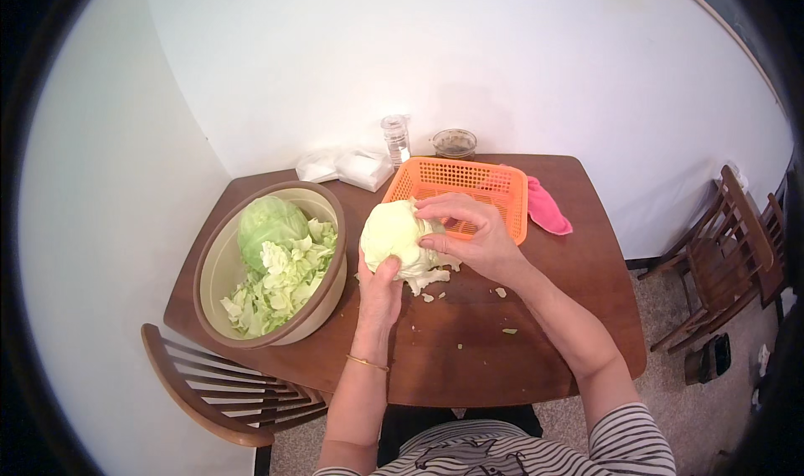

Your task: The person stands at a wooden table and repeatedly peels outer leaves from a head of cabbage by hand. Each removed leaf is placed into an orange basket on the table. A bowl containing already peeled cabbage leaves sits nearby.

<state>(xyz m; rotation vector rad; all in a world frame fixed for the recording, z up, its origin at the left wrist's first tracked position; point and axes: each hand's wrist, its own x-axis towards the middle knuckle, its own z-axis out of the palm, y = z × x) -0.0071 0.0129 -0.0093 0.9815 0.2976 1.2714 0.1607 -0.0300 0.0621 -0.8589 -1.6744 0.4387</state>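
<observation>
My left hand point(382, 287) holds a pale, partly stripped head of cabbage point(392, 234) from below, its thumb on the near face. At the cabbage's upper right side, my right hand point(480, 234) has thumb and fingertips against the leaf edges. Torn leaf pieces point(430, 279) hang or lie just under the cabbage. To the left, a large beige tub with a brown rim point(341, 250) holds a whole green cabbage point(267, 225) and loose torn leaves point(282, 287). Behind my hands is an orange plastic basket point(516, 203), partly hidden.
Small scraps point(500, 292) dot the wooden table point(465, 369). Along the wall are white plastic packets point(361, 169), a clear bottle point(396, 138) and a glass bowl point(454, 143). A pink cloth point(549, 209) lies right of the basket. Wooden chairs point(182, 391) stand left and right.
</observation>
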